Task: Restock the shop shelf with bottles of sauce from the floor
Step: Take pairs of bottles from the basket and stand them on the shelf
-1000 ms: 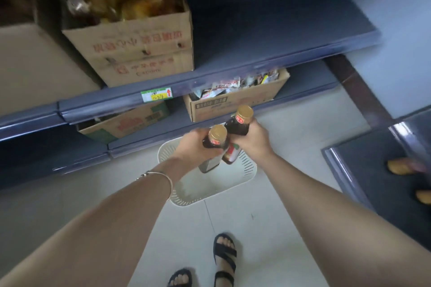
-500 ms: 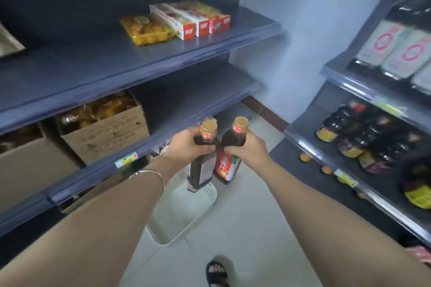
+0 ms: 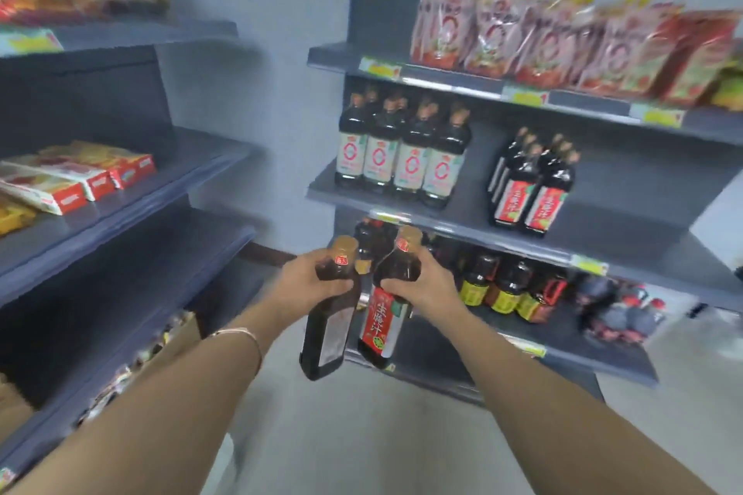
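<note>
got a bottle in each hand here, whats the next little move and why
Probably carry both up and right toward the red-label bottles on the middle shelf. The right hand holds a bottle whose red label matches them, the left hand holds another bottle, and bare shelf lies beside that group.

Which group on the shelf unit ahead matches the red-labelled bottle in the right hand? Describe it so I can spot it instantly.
Look at the dark shelf unit ahead on the right, middle shelf under the red pouches. The matching bottles stand in a small cluster, right of the white-labelled bottles. Theirs are slimmer, with red labels like the bottle in the right hand.
</note>
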